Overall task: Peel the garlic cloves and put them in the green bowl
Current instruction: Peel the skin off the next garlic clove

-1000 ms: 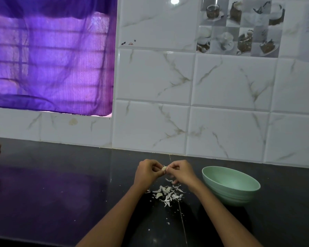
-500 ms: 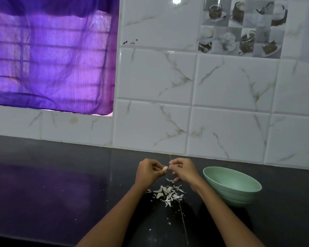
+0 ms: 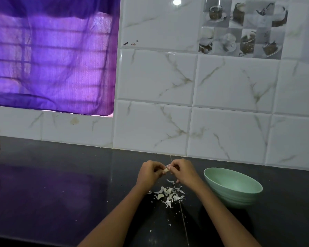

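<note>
Both hands pinch one garlic clove [image 3: 166, 170] w/ curled fingers: left hand [image 3: 150, 172], right hand [image 3: 181, 172]. Clove's tiny, light, prob slippery; skin thin & flaky. Hold the ends. Green bowl [image 3: 234, 188] at 3 o'clock.

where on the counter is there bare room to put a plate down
The widest bare patch of the dark counter runs left of the left hand, toward the window side. Another lies right of the green bowl. It is crowded between the forearms, where the garlic skins lie.
</note>
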